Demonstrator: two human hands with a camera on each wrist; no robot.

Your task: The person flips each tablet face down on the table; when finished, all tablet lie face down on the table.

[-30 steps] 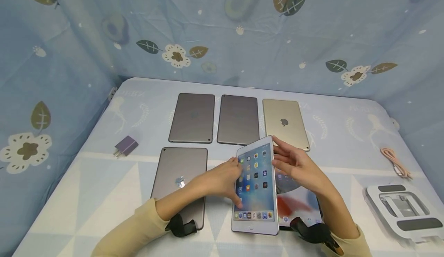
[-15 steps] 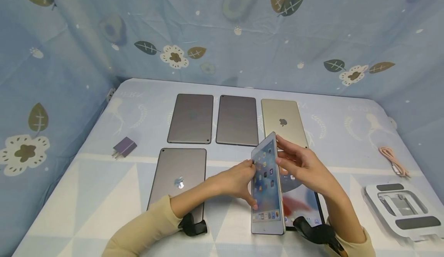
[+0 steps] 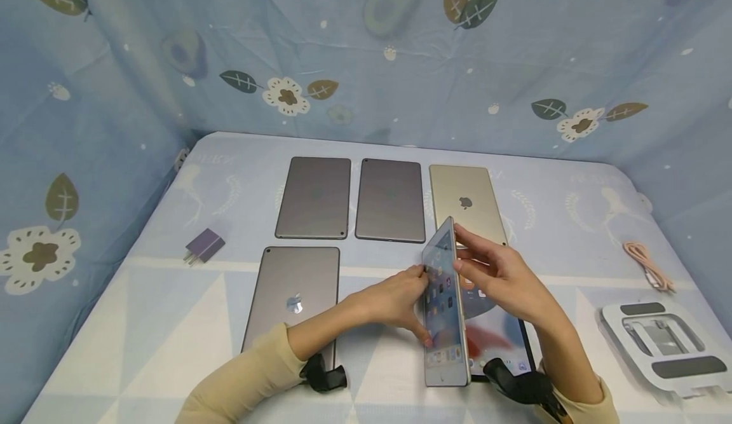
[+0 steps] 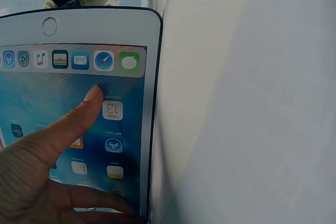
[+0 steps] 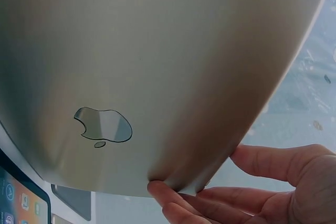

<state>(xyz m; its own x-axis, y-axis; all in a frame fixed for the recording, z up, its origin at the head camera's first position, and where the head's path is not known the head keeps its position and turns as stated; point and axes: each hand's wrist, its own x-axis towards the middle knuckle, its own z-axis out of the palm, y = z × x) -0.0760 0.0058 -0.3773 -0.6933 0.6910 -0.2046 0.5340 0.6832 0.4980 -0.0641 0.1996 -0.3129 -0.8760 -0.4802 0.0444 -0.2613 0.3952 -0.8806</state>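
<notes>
A white-fronted tablet [image 3: 445, 335] with a lit screen stands steeply tilted, its screen facing left. My left hand [image 3: 394, 300] rests on the screen side; in the left wrist view its thumb [image 4: 79, 119] lies straight across the app icons and its fingers reach the long edge. At the far upper corner my right hand [image 3: 497, 274] pinches the tablet: the right wrist view shows the thumb on the edge and fingertips against the pale back [image 5: 131, 77] with its mirrored logo. A bigger lit tablet [image 3: 497, 341] lies behind it, partly covered by the right forearm.
Face down lie two dark grey tablets [image 3: 312, 198] [image 3: 391, 200], a gold one [image 3: 464, 198] and a grey one [image 3: 297, 284] under my left forearm. A purple charger [image 3: 204, 246] sits left. Right are a pink cable [image 3: 647, 265] and a white folding stand [image 3: 663, 341].
The white-fronted tablet has turned from facing up toward me to nearly on edge, shifting right. My left hand has moved right with it; the right hand keeps hold of the corner.
</notes>
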